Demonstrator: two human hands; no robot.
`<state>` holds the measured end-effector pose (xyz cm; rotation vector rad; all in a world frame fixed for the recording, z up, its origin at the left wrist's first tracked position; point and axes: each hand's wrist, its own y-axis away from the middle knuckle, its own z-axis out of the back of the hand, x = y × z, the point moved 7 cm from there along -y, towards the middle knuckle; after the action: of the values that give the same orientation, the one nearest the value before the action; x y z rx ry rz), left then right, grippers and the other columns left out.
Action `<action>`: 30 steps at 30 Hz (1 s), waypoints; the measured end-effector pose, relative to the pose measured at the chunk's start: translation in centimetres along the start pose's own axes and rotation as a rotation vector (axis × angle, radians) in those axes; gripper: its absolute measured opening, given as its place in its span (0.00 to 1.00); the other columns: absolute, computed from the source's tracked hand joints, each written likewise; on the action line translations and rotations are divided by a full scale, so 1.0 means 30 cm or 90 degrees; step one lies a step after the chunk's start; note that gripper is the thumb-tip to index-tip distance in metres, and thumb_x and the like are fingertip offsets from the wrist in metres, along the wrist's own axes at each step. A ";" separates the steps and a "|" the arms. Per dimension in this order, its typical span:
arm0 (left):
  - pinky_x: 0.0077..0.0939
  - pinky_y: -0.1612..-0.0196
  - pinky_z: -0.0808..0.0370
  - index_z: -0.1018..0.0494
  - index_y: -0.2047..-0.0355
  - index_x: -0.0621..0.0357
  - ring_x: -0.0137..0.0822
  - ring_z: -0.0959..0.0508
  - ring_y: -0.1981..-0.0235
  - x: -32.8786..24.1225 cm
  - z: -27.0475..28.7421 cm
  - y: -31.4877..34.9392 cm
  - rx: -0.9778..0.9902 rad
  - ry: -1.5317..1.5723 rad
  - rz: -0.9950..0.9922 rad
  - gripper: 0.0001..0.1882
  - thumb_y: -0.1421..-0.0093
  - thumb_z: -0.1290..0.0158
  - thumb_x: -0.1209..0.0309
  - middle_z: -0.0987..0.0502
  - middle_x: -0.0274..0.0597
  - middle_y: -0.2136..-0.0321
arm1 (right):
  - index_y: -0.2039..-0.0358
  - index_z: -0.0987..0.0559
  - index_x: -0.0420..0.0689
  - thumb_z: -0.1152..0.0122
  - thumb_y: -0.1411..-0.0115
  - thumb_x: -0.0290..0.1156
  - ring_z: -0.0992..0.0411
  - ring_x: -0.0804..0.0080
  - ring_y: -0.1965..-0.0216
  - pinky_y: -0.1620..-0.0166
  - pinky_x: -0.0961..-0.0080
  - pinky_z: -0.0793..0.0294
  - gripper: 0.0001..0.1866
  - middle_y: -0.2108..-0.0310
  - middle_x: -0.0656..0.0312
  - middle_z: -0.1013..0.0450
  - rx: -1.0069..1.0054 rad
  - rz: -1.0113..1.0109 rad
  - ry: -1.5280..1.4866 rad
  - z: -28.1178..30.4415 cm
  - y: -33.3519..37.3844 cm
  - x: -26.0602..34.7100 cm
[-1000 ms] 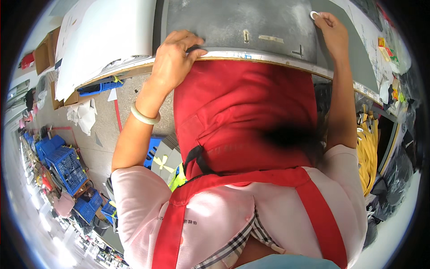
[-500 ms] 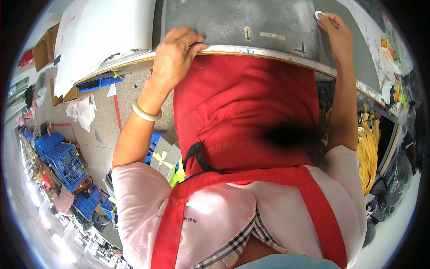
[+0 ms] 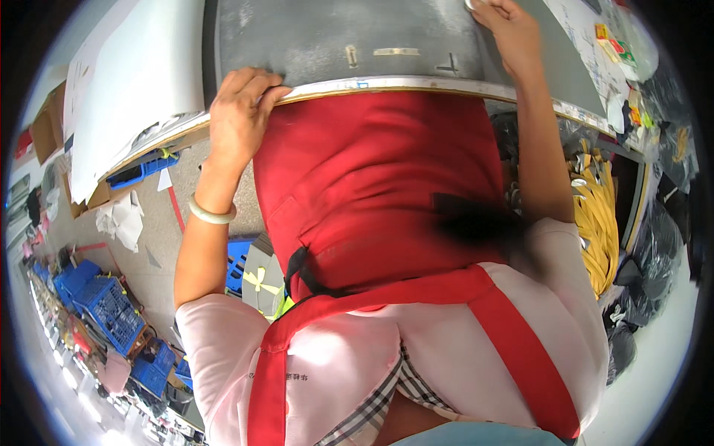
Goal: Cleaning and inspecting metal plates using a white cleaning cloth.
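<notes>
My left hand is at the near edge of the worktable, fingers bent and thumb close to their tips. Anything between them is too hidden to make out. At the top right, my right hand pinches a small white round piece, partly cut off by the picture's top. It is over the right part of a dark grey board, whose surface has whitish smears. Two short tape strips and a dark corner mark show near the board's front edge.
White sheets hang over the table's left end. A grey panel lies right of the board. Below on the right hang yellow strips beside black plastic bags. Blue crates and crumpled paper are on the left.
The whole view has shifted, so table and hands appear further left, and the right hand higher. My right hand still holds the white piece, and my left hand remains at the table edge.
</notes>
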<state>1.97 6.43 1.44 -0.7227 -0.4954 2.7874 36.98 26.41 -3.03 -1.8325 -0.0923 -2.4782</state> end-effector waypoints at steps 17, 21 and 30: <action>0.41 0.56 0.22 0.20 0.61 0.59 0.52 0.21 0.58 -0.132 -0.089 -0.118 0.008 0.089 -0.042 0.08 0.39 0.41 0.71 0.20 0.48 0.62 | 0.61 0.17 0.40 0.34 0.37 0.36 0.29 0.82 0.66 0.59 0.82 0.31 0.12 0.70 0.69 0.24 0.004 0.123 0.120 -0.010 0.102 0.095; 0.43 0.59 0.23 0.21 0.63 0.56 0.50 0.21 0.60 -0.261 -0.216 -0.260 -0.012 0.088 -0.123 0.07 0.39 0.43 0.69 0.23 0.45 0.66 | 0.60 0.16 0.42 0.36 0.35 0.33 0.30 0.83 0.67 0.61 0.83 0.32 0.09 0.70 0.70 0.25 0.083 0.100 0.148 -0.039 0.187 0.120; 0.39 0.53 0.26 0.21 0.65 0.51 0.44 0.22 0.63 -0.198 -0.299 -0.313 -0.070 -0.008 -0.153 0.06 0.39 0.45 0.66 0.24 0.39 0.70 | 0.62 0.18 0.40 0.34 0.38 0.31 0.29 0.79 0.69 0.64 0.80 0.30 0.08 0.72 0.66 0.25 0.107 0.085 0.263 -0.049 0.308 0.129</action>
<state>12.72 15.71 0.13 -0.6223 -0.6947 2.5586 35.21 17.04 0.37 -1.1946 -0.1471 -2.6011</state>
